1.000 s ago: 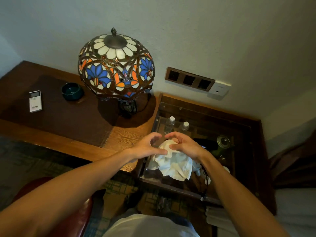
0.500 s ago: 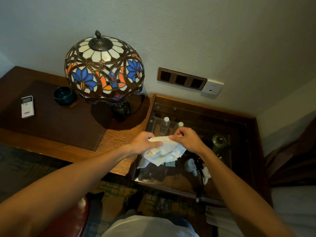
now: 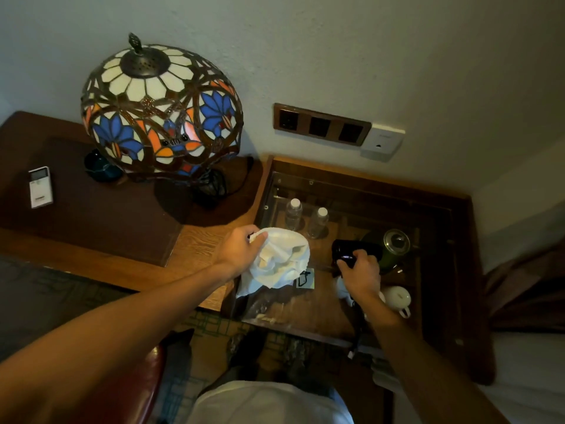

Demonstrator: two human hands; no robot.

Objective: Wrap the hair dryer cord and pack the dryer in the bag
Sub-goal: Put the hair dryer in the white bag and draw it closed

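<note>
Left hand (image 3: 240, 251) grips rim of white cloth drawstring bag (image 3: 282, 261), held above left edge of glass-topped wooden side table (image 3: 440, 206). Right hand (image 3: 360, 275) clenched on black hair dryer (image 3: 356, 250), right of bag; black cord (image 3: 358, 330) hangs toward near table edge.

Dim, warm indoor frame: lit stained-glass dome lamp (image 3: 162, 111) is the main visible light, dark shadow pooling under it on the brown wooden desk (image 3: 101, 218), corners fisheye-stretched, forearms soft at the bottom edge.
</note>
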